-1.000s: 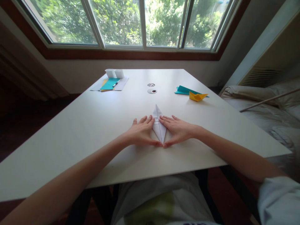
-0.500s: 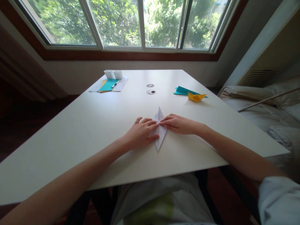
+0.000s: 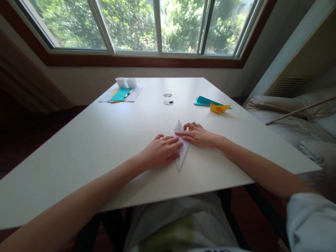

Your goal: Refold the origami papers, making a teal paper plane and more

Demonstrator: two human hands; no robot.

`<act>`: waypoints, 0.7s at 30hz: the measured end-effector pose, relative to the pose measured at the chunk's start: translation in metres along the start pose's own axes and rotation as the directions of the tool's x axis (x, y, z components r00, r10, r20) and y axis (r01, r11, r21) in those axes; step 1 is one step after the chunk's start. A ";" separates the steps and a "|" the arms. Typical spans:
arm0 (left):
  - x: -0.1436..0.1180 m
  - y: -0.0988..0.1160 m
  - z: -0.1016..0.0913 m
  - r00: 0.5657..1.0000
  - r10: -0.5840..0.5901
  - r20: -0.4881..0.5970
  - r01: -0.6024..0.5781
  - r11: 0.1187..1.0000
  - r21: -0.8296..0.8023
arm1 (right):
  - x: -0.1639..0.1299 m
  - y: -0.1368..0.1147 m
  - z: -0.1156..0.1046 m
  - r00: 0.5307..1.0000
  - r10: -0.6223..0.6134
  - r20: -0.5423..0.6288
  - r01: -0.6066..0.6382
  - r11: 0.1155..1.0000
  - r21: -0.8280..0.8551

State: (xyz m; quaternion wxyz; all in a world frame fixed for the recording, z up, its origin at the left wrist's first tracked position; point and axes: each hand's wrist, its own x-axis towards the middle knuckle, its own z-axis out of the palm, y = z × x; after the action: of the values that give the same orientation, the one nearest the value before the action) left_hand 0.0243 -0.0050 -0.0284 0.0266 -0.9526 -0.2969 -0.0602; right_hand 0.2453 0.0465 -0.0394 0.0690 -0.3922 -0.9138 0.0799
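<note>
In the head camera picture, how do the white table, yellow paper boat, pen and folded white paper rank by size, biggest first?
1. White table
2. Folded white paper, partly covered by fingers; being nearer the camera enlarges it
3. Yellow paper boat
4. Pen

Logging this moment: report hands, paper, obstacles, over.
Left hand on folded white paper. Right hand also touching it. Yellow paper boat stands apart, farther back.
</note>
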 end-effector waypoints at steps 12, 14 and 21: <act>0.001 0.004 -0.002 0.999 0.031 0.015 -0.032 0.999 0.019 | 0.014 0.019 0.004 0.992 0.128 -0.017 -0.129 0.991 -0.045; 0.002 0.004 -0.002 0.999 0.037 0.016 -0.037 0.999 0.016 | 0.015 0.022 0.004 0.989 0.143 -0.028 -0.144 0.988 -0.053; 0.001 0.005 -0.002 0.999 0.048 0.024 -0.049 0.999 0.024 | 0.019 0.029 0.003 0.978 0.206 -0.037 -0.208 0.976 -0.070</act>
State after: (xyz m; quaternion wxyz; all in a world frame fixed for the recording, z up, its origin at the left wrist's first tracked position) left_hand 0.0277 -0.0091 -0.0266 0.0362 -0.9598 -0.2748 -0.0445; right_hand 0.2521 0.0793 -0.0468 0.0591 -0.4886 -0.8692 0.0470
